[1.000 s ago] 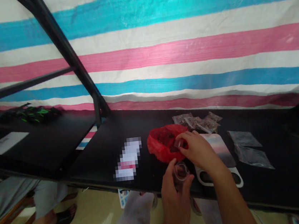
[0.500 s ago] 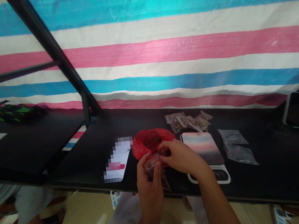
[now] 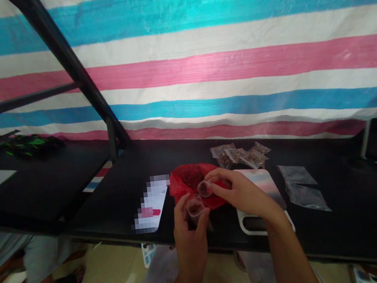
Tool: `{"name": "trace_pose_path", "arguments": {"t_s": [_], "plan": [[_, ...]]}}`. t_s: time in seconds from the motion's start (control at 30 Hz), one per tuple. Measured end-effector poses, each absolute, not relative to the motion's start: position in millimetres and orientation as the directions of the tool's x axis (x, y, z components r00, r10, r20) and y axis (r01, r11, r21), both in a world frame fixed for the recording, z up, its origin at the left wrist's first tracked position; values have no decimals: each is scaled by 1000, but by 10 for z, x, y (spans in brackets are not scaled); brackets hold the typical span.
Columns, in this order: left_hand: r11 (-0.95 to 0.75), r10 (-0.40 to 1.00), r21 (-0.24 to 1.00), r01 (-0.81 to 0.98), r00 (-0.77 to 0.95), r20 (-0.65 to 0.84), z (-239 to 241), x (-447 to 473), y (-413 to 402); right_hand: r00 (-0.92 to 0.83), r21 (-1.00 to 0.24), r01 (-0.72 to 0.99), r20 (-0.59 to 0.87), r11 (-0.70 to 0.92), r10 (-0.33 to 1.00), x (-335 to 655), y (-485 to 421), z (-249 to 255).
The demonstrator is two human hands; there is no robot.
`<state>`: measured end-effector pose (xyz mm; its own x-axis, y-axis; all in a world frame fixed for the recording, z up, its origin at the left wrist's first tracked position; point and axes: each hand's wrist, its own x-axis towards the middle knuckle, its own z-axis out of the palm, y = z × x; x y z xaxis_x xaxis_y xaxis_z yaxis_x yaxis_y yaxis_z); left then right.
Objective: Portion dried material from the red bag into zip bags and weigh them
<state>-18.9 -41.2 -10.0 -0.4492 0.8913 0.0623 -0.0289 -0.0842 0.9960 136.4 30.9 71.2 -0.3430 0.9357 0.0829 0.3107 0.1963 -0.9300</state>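
My left hand (image 3: 189,246) grips a small clear plastic cup (image 3: 195,207) between fingers and thumb. My right hand (image 3: 242,194) pinches a second small clear cup (image 3: 204,188) with something dark inside. The two cups nearly touch, held just in front of a crumpled red plastic bag (image 3: 191,180) with dark contents. Beyond my right hand lies a digital scale (image 3: 262,187) with a shiny plate, partly hidden by that hand.
Several small zip bags of brown dried material (image 3: 239,156) lie behind the red bag. Clear flat bags (image 3: 301,187) lie to the right, and a blurred white packet (image 3: 152,204) to the left, all on a black table (image 3: 351,195). A striped tarp (image 3: 200,67) hangs behind.
My hands have come closer together, and the two cups now show separately between them. The view has shifted slightly, and the scale's plate sits further behind my right hand.
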Motion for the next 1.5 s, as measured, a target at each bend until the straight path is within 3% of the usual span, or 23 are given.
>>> {"name": "trace_pose_path", "arguments": {"t_s": [0.13, 0.4, 0.57, 0.83, 1.07, 1.5], "plan": [[-47, 905, 999, -20, -424, 34, -77, -142, -395, -336, -929, 237, 197, 285, 921, 1338, 204, 859], [-38, 918, 999, -10, -395, 31, -70, -105, -384, -411, -787, 446, 243, 426, 879, 1292, 80, 993], [-57, 912, 997, 45, -405, 70, -122, -124, -364, -435, -744, 480, 259, 465, 862, 1305, 79, 949], [-78, 898, 994, 80, -427, 104, -110, -145, -382, -286, -691, 557, 360, 460, 888, 1284, 261, 825], [-66, 887, 990, 124, -446, 115, -153, -305, -413, -244, -524, 810, 107, 264, 964, 1160, 464, 546], [-23, 872, 998, -52, -490, -5, -50, -501, -302, -323, -560, 763, 101, 322, 941, 874, 455, 458]]}}
